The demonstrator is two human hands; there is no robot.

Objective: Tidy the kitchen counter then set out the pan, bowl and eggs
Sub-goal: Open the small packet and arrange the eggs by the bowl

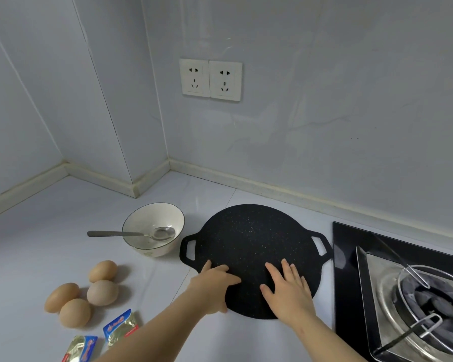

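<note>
From the head view, the black speckled pan [254,241], flat and round with a loop handle at each side, lies on the pale counter [63,218] between a bowl and the gas stove [416,296]; its right handle reaches over the stove's dark glass edge. Both hands are on the pan's near half. The left hand [215,286] lies over the near-left rim with its fingers spread, some reaching onto the dark surface and one digit pointing down past the edge; whether anything curls under the rim I cannot tell. The right hand [288,288] rests palm down on the pan, fingers straight and fanned apart, holding nothing. The white bowl [153,228] stands upright just left of the pan's left handle, with a metal spoon [131,233] lying in it, handle sticking out over the rim to the left. Four brown eggs [102,292] sit in a loose cluster on the counter nearer the camera, apart from the bowl. Two small foil packets [120,326] lie near the eggs at the bottom edge. Two wall sockets [211,79] are set side by side above the counter
</note>
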